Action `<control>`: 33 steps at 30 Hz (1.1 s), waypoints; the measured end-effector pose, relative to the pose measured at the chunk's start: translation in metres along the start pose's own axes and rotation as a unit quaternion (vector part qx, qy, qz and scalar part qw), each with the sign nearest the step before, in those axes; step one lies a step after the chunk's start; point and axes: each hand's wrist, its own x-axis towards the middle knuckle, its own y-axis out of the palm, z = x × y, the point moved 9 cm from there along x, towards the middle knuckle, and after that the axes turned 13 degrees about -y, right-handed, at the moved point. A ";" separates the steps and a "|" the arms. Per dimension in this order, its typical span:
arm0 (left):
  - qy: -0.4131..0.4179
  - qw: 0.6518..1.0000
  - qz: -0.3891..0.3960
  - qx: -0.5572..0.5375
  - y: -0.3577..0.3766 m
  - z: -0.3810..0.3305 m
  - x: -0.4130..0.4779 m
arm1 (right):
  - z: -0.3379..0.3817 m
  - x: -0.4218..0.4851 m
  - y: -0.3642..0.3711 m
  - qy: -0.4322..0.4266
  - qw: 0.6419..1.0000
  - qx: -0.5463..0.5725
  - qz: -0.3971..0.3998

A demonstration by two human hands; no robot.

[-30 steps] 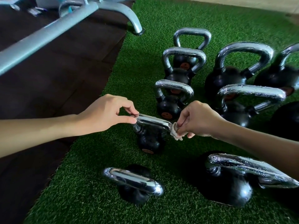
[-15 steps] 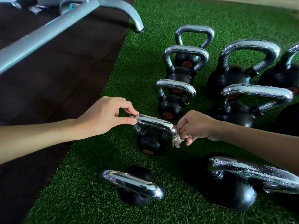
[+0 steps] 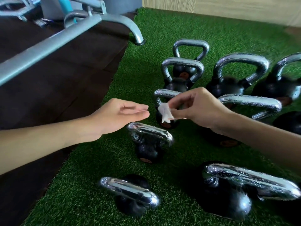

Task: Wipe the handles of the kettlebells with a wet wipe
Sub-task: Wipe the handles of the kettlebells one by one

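Observation:
Several black kettlebells with chrome handles stand on green turf (image 3: pixel 162 30). My right hand (image 3: pixel 198 108) pinches a crumpled white wet wipe (image 3: pixel 165 112) in the air, in front of the third small kettlebell's handle (image 3: pixel 162 93). My left hand (image 3: pixel 120 115) hovers with relaxed, nearly straight fingers, holding nothing, just above and left of the small kettlebell (image 3: pixel 149 144) whose handle (image 3: pixel 151 132) shines below it. Neither hand touches a handle. Another small kettlebell (image 3: pixel 130 194) stands nearest to me, and a large one (image 3: pixel 236 190) at the lower right.
Larger kettlebells (image 3: pixel 234 75) stand in a row at the right. A grey metal machine frame (image 3: pixel 53 41) crosses the dark rubber floor (image 3: pixel 57 88) at the left, its foot resting at the turf's edge. A pale wall runs along the back.
Both hands let go of the small kettlebell's handle and rose. The right hand carried the wipe up and away; the left hand opened. The view tilted up slightly.

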 end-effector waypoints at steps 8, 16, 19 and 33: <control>-0.044 0.972 0.073 -0.219 0.024 -0.016 -0.003 | 0.039 0.003 0.010 -0.119 0.987 -0.058 -0.086; 0.116 0.978 -0.141 0.097 -0.016 0.011 -0.012 | -0.015 -0.010 0.061 -0.025 0.937 -0.291 0.191; 0.150 0.960 -0.160 0.173 0.003 0.018 -0.007 | -0.022 -0.011 0.061 -0.012 0.929 -0.324 0.177; 0.196 0.956 -0.198 0.088 -0.009 0.072 -0.001 | -0.023 -0.015 0.054 0.034 0.945 -0.278 0.171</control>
